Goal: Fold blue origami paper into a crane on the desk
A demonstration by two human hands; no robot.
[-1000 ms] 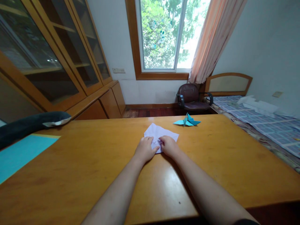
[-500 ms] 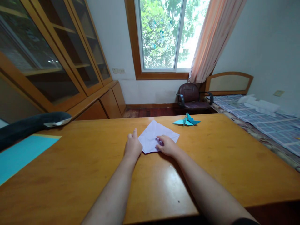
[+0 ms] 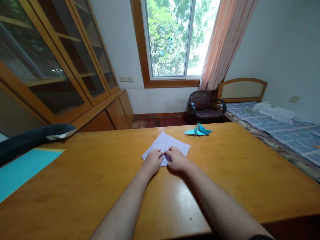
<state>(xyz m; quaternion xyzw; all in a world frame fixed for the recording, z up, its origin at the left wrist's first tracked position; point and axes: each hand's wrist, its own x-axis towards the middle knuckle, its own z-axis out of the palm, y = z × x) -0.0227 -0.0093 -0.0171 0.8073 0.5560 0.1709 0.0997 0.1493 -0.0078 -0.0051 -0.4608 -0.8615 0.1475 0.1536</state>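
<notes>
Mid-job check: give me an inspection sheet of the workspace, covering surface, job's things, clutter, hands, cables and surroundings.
Surface: glossy wooden table, with a small dark speck near the front edge.
Job's things: white paper lying flat, turned like a diamond, creased.
Clutter: blue folded paper figure beyond the white paper, apart from it; turquoise sheet at the table's left; dark padded thing above it.
Hands: left hand and right hand side by side, fingertips pressing the near corner of the white paper.
Cables: nothing seen.
Surroundings: window, curtain, glass-door cabinet, armchair, bed.
</notes>
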